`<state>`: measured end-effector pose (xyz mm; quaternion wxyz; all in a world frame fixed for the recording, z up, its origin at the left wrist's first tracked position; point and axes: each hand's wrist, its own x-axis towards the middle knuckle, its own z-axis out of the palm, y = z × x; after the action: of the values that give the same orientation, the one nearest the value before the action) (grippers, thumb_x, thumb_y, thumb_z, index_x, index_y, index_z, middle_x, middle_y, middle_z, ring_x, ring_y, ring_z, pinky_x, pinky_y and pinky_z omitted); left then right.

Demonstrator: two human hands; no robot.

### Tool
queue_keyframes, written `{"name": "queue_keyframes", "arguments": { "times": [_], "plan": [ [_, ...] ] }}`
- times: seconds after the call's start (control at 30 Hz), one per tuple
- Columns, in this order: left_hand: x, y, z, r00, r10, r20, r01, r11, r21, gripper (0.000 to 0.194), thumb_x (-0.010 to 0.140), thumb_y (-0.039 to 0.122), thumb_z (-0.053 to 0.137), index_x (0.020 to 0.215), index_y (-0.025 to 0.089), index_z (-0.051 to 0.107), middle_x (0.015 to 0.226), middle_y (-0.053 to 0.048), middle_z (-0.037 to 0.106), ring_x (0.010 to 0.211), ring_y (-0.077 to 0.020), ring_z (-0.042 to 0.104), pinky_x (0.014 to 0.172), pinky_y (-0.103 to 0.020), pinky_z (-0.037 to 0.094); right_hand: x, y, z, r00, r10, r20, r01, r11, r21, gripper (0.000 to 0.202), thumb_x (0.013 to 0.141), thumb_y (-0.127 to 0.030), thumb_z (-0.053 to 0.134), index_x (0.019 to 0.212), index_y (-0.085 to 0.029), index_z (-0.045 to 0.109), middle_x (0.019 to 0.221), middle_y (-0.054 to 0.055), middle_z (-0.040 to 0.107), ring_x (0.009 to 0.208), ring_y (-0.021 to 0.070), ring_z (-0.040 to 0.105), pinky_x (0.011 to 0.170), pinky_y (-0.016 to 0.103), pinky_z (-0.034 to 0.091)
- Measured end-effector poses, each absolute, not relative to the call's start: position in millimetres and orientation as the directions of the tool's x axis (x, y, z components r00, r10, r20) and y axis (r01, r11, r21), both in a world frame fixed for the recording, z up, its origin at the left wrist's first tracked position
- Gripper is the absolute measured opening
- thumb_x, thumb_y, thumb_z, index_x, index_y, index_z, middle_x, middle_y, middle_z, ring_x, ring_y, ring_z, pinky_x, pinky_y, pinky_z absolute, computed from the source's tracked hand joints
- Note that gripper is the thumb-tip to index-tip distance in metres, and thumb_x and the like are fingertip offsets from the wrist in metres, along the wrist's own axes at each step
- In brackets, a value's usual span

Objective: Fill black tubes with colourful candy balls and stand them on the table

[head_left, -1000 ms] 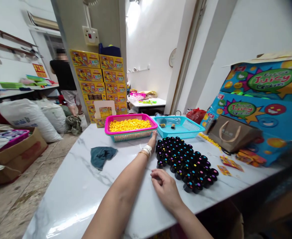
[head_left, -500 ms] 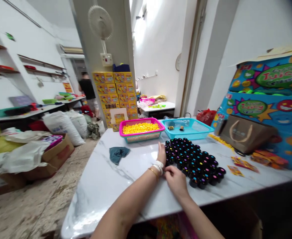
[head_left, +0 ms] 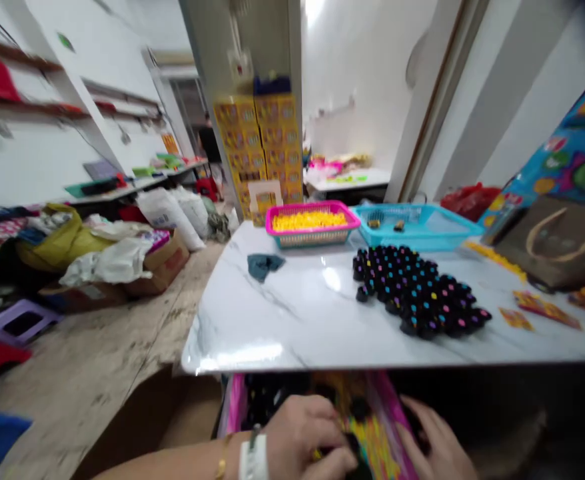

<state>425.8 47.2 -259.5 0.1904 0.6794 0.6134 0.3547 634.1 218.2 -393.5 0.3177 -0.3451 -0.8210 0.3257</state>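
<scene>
A pink basket is below the table's front edge, with black pieces and thin yellow and multicoloured sticks in it. Over its middle is my left hand, its fingers curled downward around something dark that blur hides. My right hand is at the basket's right rim, fingers stretched out and apart from the thumb, a dark gap between them. On the white marbled table stands a dense group of small black cylinders with coloured dots on top. One black cylinder stands slightly apart at the group's left.
Behind the cylinders are a pink-rimmed basket of yellow pieces and a blue basket with a few small items. A dark cloth lies at left. A brown bag and orange packets are at right. Cardboard stands below the table.
Both my hands have left the table beside the black cylinders and moved down to the pink basket below its edge. The view has tilted down and turned left.
</scene>
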Motion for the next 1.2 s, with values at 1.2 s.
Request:
{"name": "queue_keyframes", "arguments": {
  "times": [1.2],
  "plan": [
    [437, 25, -330, -0.163, 0.980, -0.110, 0.933, 0.189, 0.305, 0.021, 0.081, 0.032, 0.065, 0.090, 0.013, 0.062, 0.091, -0.009, 0.064, 0.092, -0.0260, 0.053, 0.082, -0.038, 0.043, 547, 218, -337, -0.978, -0.079, -0.193, -0.045, 0.983, -0.177, 0.045, 0.090, -0.012, 0.049, 0.132, -0.026, 0.053, 0.127, 0.009, 0.062, 0.111, 0.0238, 0.059, 0.087, 0.033, 0.050]
  ]
}}
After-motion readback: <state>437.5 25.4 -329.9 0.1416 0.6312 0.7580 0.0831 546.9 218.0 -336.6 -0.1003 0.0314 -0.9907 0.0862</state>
